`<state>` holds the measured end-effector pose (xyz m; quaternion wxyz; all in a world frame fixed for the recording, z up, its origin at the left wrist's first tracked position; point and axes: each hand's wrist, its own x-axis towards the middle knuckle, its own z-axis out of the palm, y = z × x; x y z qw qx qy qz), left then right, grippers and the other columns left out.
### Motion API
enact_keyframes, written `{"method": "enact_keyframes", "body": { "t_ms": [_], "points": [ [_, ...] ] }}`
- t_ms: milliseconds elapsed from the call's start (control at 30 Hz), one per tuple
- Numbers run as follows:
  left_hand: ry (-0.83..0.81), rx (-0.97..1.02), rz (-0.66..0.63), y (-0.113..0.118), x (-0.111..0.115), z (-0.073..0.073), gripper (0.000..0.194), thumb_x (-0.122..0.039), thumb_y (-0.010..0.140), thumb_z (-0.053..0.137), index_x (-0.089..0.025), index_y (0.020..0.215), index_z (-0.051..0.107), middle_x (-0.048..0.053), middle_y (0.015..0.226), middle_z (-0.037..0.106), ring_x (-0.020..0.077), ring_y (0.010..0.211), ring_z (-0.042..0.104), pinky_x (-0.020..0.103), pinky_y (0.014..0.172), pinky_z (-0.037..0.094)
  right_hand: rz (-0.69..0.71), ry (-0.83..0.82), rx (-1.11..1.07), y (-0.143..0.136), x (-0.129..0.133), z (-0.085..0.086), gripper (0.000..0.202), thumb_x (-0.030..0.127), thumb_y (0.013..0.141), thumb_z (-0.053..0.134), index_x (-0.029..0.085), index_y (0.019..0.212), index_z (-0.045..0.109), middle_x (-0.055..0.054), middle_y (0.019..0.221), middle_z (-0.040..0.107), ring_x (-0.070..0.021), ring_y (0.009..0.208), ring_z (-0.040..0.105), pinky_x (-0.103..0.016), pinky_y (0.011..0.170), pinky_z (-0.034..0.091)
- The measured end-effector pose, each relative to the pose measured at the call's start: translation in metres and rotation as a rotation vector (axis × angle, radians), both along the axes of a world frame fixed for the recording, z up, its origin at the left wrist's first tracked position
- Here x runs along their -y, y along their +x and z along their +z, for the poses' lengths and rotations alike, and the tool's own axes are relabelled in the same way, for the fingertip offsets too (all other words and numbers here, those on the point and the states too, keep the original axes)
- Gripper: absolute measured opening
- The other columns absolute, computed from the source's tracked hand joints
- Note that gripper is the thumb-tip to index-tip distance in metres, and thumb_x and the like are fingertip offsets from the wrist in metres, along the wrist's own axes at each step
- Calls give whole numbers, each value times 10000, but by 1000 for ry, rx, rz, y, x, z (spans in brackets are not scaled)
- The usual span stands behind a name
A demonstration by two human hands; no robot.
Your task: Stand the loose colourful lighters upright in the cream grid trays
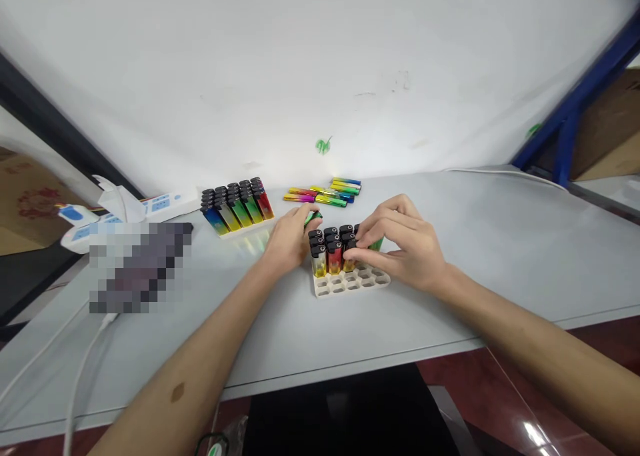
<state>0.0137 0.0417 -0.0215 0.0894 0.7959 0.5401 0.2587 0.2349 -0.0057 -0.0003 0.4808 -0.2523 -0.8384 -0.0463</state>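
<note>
One green lighter: held in the curled fingers of the left grip.
Gold lighter: upright in the honeycomb rack, its black top pinched between thumb and fingers of the right grip.
Honeycomb rack: between both grips, other lighters upright in its back rows, open cells just in front of the right grip's fingertips.
Filled rack: left of the left grip, holding upright multicoloured lighters.
Loose lighters: flat on the worktop, beyond the left grip.
Power strip: well left of both grips.
</note>
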Motion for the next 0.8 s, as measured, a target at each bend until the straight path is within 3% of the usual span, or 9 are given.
{"method": "enact_keyframes", "body": {
  "t_ms": [200, 300, 433, 567, 700, 800],
  "points": [
    [-12, 39, 53, 4, 2, 2, 333, -342, 1008, 395, -180, 1262, 539, 137, 1245, 627, 272, 1119, 606, 424, 956, 495, -8, 33, -4, 1, 1, 3, 262, 399, 872, 741, 241, 692, 634, -22, 780, 723, -206, 778, 584, -409, 745, 439],
    [-7, 50, 62, 3, 1, 2, 401, -232, 963, 434, -136, 1346, 501, 166, 1324, 576, 282, 1182, 579, 432, 1011, 479, -60, 27, -85, 4, 1, 5, 337, 405, 952, 624, 252, 655, 662, -30, 793, 710, -211, 791, 580, -424, 769, 440],
    [-21, 77, 23, -1, -3, 0, 522, -123, 912, 436, -123, 1434, 457, 176, 1358, 559, 269, 1242, 568, 424, 1062, 464, -153, -153, -376, 14, -13, 4, 448, 425, 1036, 443, 259, 691, 676, -24, 749, 664, -196, 784, 591, -412, 814, 448],
    [-57, 185, -73, -2, -3, -1, 423, -164, 940, 459, -199, 1359, 513, 129, 1342, 633, 253, 1258, 597, 437, 1062, 477, -245, -455, -555, 27, -39, -8, 417, 470, 1013, 458, 233, 735, 659, -38, 807, 678, -196, 820, 601, -369, 796, 455],
    [-78, 246, -136, -1, 0, 2, 322, -204, 974, 430, -211, 1269, 560, 107, 1216, 718, 230, 1138, 678, 394, 960, 538, -174, -699, -333, 26, -55, -24, 220, 376, 959, 551, 207, 993, 689, -37, 876, 698, -182, 806, 608, -337, 767, 451],
    [24, 228, -243, 1, 1, 4, 318, -201, 944, 466, -201, 1213, 636, 100, 1226, 715, 225, 1112, 682, 377, 981, 526, -20, -749, -167, 16, -57, -31, 274, 314, 964, 518, 206, 1177, 654, -37, 914, 695, -178, 840, 626, -336, 790, 464]
  ]
}}
